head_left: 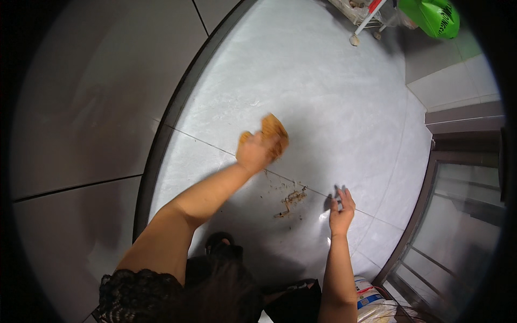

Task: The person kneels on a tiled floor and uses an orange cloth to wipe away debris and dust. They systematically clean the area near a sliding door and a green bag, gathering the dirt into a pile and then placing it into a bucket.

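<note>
My left hand is closed on an orange-brown cloth, which is bunched up against the pale tiled floor. Motion smears the hand and cloth a little. A small heap of wet brown debris lies on the floor between my two hands, nearer to me than the cloth, with loose bits scattered around it. To the right of the debris, my right hand has its fingers apart and holds nothing. Whether its fingertips touch the floor I cannot tell.
A dark raised edge runs along the left. At the far right stand a white rack and a green bag. A dark-framed glass door is on the right. Near my right forearm sits a round container with clear plastic.
</note>
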{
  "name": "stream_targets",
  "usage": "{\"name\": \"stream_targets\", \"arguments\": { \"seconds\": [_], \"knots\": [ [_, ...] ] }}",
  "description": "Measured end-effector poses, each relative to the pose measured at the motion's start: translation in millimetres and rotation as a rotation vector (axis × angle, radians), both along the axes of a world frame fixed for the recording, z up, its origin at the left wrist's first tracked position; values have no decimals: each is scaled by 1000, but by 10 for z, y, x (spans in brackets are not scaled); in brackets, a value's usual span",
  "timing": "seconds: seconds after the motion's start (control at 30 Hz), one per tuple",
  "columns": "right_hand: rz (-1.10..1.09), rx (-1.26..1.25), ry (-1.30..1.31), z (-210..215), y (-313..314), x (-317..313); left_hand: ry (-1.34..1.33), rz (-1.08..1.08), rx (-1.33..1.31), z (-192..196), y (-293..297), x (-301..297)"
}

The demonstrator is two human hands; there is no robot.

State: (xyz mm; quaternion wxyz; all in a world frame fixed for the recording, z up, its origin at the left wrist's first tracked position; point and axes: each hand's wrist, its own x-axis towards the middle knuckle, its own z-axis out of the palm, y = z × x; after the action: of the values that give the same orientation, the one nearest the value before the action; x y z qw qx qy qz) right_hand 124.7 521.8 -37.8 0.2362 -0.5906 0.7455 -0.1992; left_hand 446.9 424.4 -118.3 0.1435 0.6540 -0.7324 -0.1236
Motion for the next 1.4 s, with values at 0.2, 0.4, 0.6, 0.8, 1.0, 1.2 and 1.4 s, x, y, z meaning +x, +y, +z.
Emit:
{"name": "stream_targets", "arguments": {
  "seconds": [0.2,0.4,0.6,0.8,1.0,1.2,1.4],
  "knots": [
    [176,-62,101,-168,-621,93,460,-146,4,571,248,62],
    [107,348,370,-235,-1403,218,116,499,-144,621,32,1393],
    [501,339,497,-151,-583,1217,66,324,-77,312,428,1024],
    [548,158,281,67,94,996,529,47,180,651,795,303],
    [246,-55,217,270,268,-14,515,266,-141,726,516,788],
    [613,139,234,1011,580,-821,859,134,566,884,640,349],
    [465,157,239,1756,905,-868,665,-21,79,831,552,-164]
  ]
}}
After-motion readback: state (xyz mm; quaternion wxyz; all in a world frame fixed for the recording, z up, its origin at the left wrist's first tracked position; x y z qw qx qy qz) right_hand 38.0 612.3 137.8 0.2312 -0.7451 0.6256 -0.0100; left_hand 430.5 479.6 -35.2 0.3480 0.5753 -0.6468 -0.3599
